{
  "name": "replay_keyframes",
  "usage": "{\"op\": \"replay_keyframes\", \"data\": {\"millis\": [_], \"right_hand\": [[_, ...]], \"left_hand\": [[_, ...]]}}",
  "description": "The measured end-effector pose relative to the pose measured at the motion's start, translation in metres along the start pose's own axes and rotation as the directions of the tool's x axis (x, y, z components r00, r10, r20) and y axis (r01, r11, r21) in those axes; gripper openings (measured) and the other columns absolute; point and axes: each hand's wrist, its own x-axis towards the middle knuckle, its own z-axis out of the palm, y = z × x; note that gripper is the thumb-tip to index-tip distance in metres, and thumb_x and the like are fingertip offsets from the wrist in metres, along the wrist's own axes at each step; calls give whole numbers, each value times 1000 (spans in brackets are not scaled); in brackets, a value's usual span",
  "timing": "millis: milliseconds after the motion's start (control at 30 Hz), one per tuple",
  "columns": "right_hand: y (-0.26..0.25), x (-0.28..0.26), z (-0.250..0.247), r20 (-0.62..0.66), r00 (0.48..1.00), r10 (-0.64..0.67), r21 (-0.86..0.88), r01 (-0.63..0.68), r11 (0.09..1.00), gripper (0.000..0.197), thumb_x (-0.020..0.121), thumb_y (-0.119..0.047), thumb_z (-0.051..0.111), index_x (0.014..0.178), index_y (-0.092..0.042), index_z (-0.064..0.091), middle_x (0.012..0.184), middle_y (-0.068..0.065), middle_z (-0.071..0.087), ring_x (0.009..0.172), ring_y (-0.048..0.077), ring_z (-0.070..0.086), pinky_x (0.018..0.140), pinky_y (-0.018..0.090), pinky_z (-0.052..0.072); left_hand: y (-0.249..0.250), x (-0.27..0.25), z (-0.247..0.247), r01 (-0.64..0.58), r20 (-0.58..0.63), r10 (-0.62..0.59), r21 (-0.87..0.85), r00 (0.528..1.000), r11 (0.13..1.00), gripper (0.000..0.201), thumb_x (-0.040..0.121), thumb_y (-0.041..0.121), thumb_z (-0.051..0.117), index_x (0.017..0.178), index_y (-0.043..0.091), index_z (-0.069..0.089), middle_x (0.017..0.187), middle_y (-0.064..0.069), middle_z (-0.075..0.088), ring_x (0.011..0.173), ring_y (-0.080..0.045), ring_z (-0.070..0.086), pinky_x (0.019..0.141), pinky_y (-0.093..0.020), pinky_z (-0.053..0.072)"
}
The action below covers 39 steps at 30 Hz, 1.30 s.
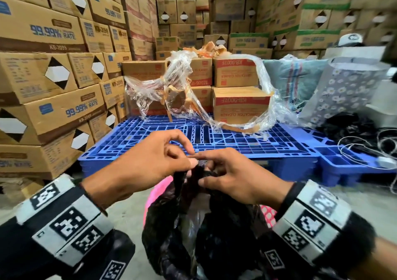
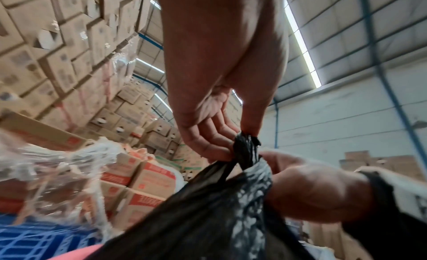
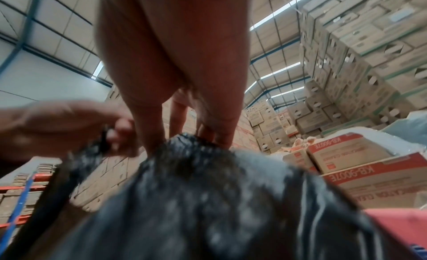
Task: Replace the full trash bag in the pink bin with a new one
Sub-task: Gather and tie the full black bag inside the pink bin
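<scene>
Down the left side of the head view stand stacked brown corrugated cardboard boxes [image 1: 43,69], matte, printed in blue with black-and-white diamond labels. Right of them, across the middle of the frame, lies a blue moulded-plastic pallet [image 1: 214,138] with an open grid top, carrying smaller red-banded cartons [image 1: 236,73] draped in crumpled clear stretch film [image 1: 182,86] with strips of tan tape. In the lower centre, the left hand [image 1: 150,166] pinches a twisted tail of the thin, glossy black plastic trash bag [image 1: 193,226] between thumb and fingers; the left wrist view shows that tail as a tight dark strand at the fingertips [image 2: 221,150]. Just right of it, touching it at the fingertips, the right hand [image 1: 234,178] has its grip clamped on the other gathered part of the bag's mouth, thumb curled against the film. The bag hangs directly below both hands, bulging, wrinkled and faintly translucent, its neck drawn up to a bunched point. It sits in the round pink perforated plastic bin [image 1: 267,216], whose rim shows on either side of the bag at the bottom centre. At the right edge a grey fabric bag printed with white daisies [image 1: 343,90] leans beside tangled white cords [image 1: 365,148].
</scene>
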Motion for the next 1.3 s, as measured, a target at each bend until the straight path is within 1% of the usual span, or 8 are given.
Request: {"op": "replay_keyframes", "data": {"millis": [100, 267, 400, 500, 800, 967, 1133, 1300], "right_hand": [[-4, -3, 3, 13, 998, -55, 11, 55, 998, 13, 86, -9, 61, 78, -17, 67, 67, 12, 51, 63, 15, 40, 58, 35, 36], [-7, -14, -8, -87, 991, -98, -32, 96, 995, 7, 84, -7, 66, 87, -5, 72, 86, 10, 73, 79, 15, 69, 77, 44, 55], [-9, -29, -13, -43, 987, -153, -59, 150, 987, 8, 82, -4, 67, 86, -8, 73, 92, 1, 69, 88, 15, 67, 83, 37, 53], [-11, -38, -16, -19, 986, -164, -50, 163, 985, 11, 80, -2, 65, 86, -6, 72, 97, 1, 70, 94, 14, 66, 88, 31, 50], [-9, -53, -49, 194, 976, 93, -322, -27, 947, 8, 79, -27, 72, 75, -25, 66, 117, -8, 62, 110, -1, 53, 93, 9, 36], [-1, -55, -65, 202, 955, 219, -349, -139, 927, 33, 73, -51, 70, 72, -19, 62, 77, 3, 68, 72, 18, 63, 71, 39, 53], [-2, -45, -56, 69, 996, 64, -216, -47, 975, 39, 76, -44, 66, 67, -6, 60, 57, 14, 53, 53, 12, 44, 51, 28, 36], [-2, -38, -53, -53, 998, -25, -119, 19, 993, 27, 80, -36, 63, 76, -11, 72, 64, 12, 65, 57, 11, 57, 56, 35, 47]], "left_hand": [[21, -5, 1, -65, 115, 71, -55, 991, 996, 11, 83, 9, 63, 92, 8, 57, 76, -22, 73, 75, -38, 67, 77, -39, 55], [3, 16, -3, -209, -54, 217, 114, 975, 971, 8, 85, 3, 61, 91, 7, 65, 77, -17, 73, 77, -29, 69, 84, -55, 52], [-25, 34, 6, -293, 281, 208, 303, 937, 907, 32, 85, 20, 61, 115, 30, 63, 109, 3, 61, 103, -6, 56, 94, -28, 44], [-28, 37, 17, -339, 426, 207, 260, 881, 904, 19, 85, 17, 62, 103, 21, 67, 118, 5, 58, 109, -3, 51, 95, -22, 38], [-29, 42, 2, -177, 245, 87, 374, 966, 910, 18, 85, 24, 63, 68, 18, 60, 65, 0, 50, 57, -11, 42, 57, -24, 35], [-36, 37, -22, 14, 245, -57, 174, 968, 985, 30, 83, 25, 64, 80, -4, 63, 76, -17, 73, 68, -22, 68, 66, -33, 51], [-45, 42, -12, -37, -51, 36, -8, 998, 999, 25, 74, 11, 71, 82, -12, 67, 79, -33, 70, 62, -21, 68, 55, -24, 55], [-50, 50, -5, -85, -135, 76, -57, 988, 995, 9, 80, -4, 65, 84, -4, 56, 70, -31, 59, 57, -28, 69, 50, -27, 55]]}}
